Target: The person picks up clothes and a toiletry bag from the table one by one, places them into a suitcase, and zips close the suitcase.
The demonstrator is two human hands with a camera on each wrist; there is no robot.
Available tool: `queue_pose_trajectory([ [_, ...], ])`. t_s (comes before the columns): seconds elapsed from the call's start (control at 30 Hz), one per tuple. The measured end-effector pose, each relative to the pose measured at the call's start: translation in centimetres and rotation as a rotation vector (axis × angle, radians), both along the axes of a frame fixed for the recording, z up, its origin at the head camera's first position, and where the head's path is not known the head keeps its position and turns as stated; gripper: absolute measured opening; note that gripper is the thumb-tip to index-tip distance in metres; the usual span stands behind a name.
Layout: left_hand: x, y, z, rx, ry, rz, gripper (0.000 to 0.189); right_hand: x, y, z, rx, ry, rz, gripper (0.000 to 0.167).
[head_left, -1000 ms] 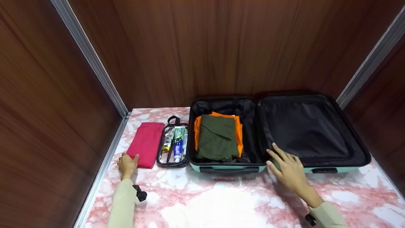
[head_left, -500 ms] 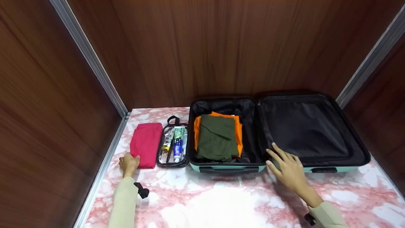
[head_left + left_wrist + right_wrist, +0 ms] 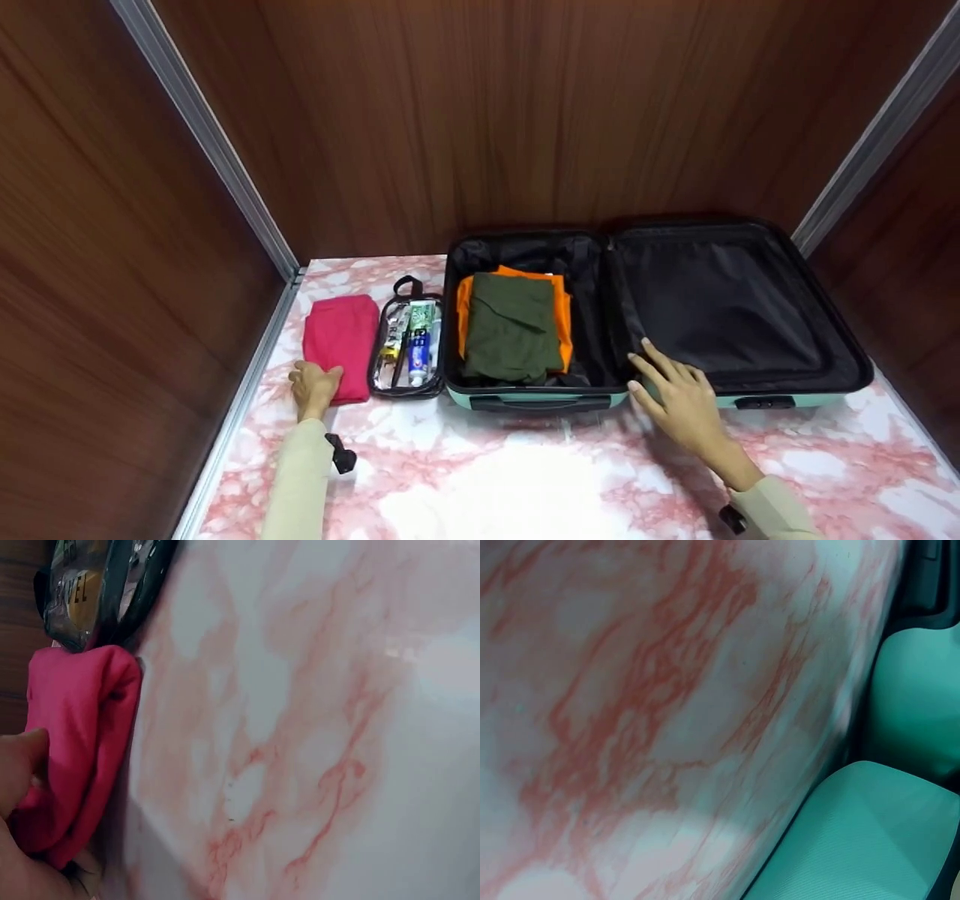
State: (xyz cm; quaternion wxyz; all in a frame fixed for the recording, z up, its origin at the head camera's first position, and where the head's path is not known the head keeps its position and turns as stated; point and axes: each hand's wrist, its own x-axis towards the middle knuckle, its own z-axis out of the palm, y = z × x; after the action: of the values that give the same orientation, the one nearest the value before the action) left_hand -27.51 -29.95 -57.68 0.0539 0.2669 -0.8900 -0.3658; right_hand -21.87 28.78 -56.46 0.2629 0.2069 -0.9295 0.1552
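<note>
In the head view, a folded pink cloth (image 3: 341,330) lies at the left of the table. My left hand (image 3: 315,386) grips its near left corner. The left wrist view shows the thumb on top of the cloth (image 3: 79,720) and fingertips coming out from under it. My right hand (image 3: 679,401) rests, fingers spread, on the near edge of the opened suitcase (image 3: 469,401), where its two halves meet. Inside the left half, a dark green folded garment (image 3: 514,322) lies on an orange one (image 3: 566,345). From the right wrist, only the teal shell (image 3: 870,832) and tabletop show.
A clear toiletry bag (image 3: 405,392) with black trim stands between cloth and suitcase, a toothpaste tube (image 3: 418,360) inside. The suitcase's right half (image 3: 735,307) lies flat with its black lining up. Wood-grain panels (image 3: 525,127) enclose the marbled table (image 3: 420,480).
My left hand has shifted a little to the right over the pink cloth. The cloth's outline has narrowed, its left side drawn inward. My right hand stays put.
</note>
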Motion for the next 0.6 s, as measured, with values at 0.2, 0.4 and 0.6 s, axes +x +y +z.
queue_pose_trajectory([
  [0.2, -0.2, -0.2, -0.8, -0.025, -0.005, 0.063, 0.073, 0.0, 0.1, -0.2, 0.011, 0.004, -0.002, 0.051],
  [0.4, -0.1, -0.7, -0.4, -0.045, 0.011, 0.041, 0.065, -0.1, 0.1, -0.2, 0.014, 0.014, 0.001, 0.05],
  [0.6, -0.1, -1.1, 0.2, -0.031, 0.071, 0.015, 0.056, 0.0, 0.1, 0.0, 0.013, 0.006, 0.002, 0.05],
])
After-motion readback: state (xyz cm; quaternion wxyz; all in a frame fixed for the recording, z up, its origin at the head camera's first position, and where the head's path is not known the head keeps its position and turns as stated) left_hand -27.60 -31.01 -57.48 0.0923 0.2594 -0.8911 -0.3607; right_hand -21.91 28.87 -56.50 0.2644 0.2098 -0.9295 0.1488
